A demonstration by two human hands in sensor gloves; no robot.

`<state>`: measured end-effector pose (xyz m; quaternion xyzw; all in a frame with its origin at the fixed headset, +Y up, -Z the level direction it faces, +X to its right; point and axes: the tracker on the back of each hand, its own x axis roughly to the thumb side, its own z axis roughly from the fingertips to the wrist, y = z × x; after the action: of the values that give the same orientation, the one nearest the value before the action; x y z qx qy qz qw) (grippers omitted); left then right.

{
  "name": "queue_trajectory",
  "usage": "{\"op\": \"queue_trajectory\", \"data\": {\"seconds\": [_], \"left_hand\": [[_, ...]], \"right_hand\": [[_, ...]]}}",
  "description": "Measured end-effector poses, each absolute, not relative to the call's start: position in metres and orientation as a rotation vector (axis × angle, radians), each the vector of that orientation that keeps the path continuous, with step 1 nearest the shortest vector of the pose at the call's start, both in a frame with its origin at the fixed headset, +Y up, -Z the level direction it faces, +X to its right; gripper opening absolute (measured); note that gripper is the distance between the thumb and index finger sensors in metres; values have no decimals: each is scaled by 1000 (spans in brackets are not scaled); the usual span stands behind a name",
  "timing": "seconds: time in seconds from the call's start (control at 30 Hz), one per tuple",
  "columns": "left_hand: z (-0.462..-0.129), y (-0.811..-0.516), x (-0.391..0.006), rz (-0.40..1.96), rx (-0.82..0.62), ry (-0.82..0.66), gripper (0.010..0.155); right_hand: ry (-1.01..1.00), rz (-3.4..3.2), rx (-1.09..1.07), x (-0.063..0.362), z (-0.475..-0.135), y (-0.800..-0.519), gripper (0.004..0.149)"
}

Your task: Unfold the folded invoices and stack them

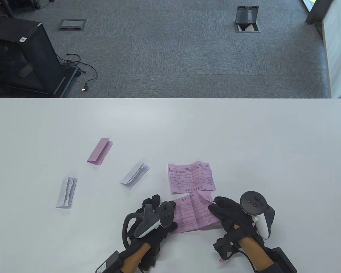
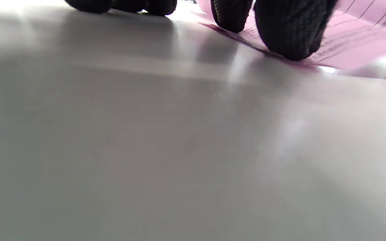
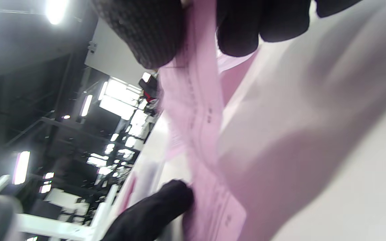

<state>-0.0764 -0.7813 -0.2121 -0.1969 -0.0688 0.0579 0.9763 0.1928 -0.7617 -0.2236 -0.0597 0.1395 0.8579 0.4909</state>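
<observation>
I hold an unfolded pink invoice point(image 1: 193, 213) between both hands at the table's front edge. My right hand point(image 1: 219, 208) pinches its right edge, and the right wrist view shows thumb and fingers point(image 3: 236, 33) closed on the lifted sheet point(image 3: 199, 113). My left hand point(image 1: 168, 227) presses fingertips point(image 2: 288, 36) on the sheet's left edge point(image 2: 354, 43), against the table. A second unfolded pink invoice point(image 1: 191, 177) lies flat just behind. A folded pink invoice point(image 1: 100, 151) and two folded white invoices point(image 1: 134, 176) point(image 1: 66, 192) lie to the left.
The white table point(image 1: 244, 142) reaches its far edge at mid-frame, with grey carpet beyond. A black cabinet point(image 1: 20, 57) and cables stand on the floor at the far left.
</observation>
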Motion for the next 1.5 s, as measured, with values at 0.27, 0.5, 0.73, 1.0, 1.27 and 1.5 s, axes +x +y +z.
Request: {"op": "queue_trajectory", "data": {"seconds": [0.27, 0.5, 0.73, 1.0, 1.27, 1.5], "left_hand": [[-214, -774, -90, 262, -391, -111, 77], [-217, -763, -118, 584, -421, -73, 92], [-221, -769, -140, 1177, -484, -204, 110], [-220, -767, -139, 1473, -229, -258, 48], [-218, -760, -141, 1321, -58, -124, 41], [-218, -757, -133, 1187, -58, -105, 47]], "right_hand": [[295, 2021, 76, 180, -221, -744, 35], [257, 1926, 402, 164, -209, -709, 33], [123, 1772, 507, 170, -204, -686, 32], [80, 1692, 285, 188, -216, -706, 31], [55, 1868, 122, 199, -226, -723, 32], [43, 2089, 39, 207, -232, -732, 32]]}}
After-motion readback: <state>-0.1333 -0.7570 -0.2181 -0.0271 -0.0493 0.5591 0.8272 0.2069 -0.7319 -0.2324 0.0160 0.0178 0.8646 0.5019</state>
